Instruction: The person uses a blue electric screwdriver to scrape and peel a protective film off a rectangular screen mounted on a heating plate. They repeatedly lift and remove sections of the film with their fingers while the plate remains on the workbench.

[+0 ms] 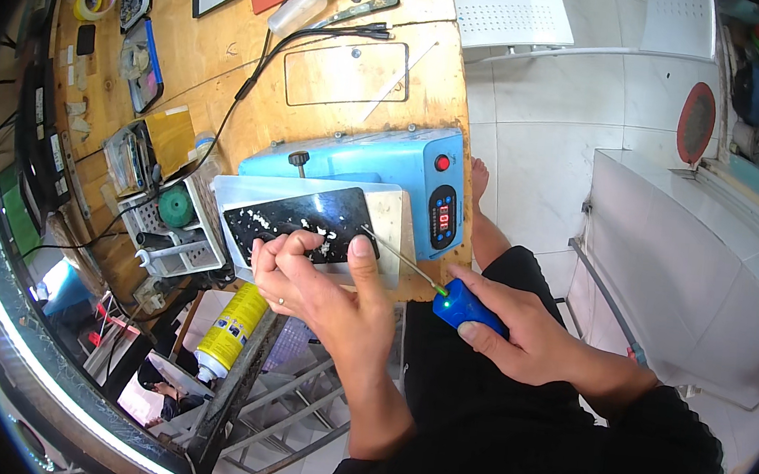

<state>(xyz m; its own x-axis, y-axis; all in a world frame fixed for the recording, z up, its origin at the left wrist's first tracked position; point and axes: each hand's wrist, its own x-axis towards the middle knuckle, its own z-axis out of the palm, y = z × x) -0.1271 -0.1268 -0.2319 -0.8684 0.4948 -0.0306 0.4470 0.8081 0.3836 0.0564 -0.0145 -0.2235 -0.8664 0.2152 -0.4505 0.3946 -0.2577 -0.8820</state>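
Observation:
A black phone screen (308,216), dotted with white crumbs, lies on a pale plate (391,211) over a blue heating machine (360,156) with a red button and a lit display. My left hand (327,292) is at the screen's near edge, fingers curled and thumb down on it; the fingers partly hide the edge. In my right hand (518,330) is a blue handheld electric tool (469,309) with a green light. Its thin metal shaft reaches left, and the tip meets the right end of the screen.
On the wooden bench (233,46) lie a clear bottle (300,8), tweezers (357,11) and black cables (278,60). A white basket (192,217) with a green roll stands left of the machine. Below it is a yellow spray can (231,332). Tiled floor (560,99) shows at right.

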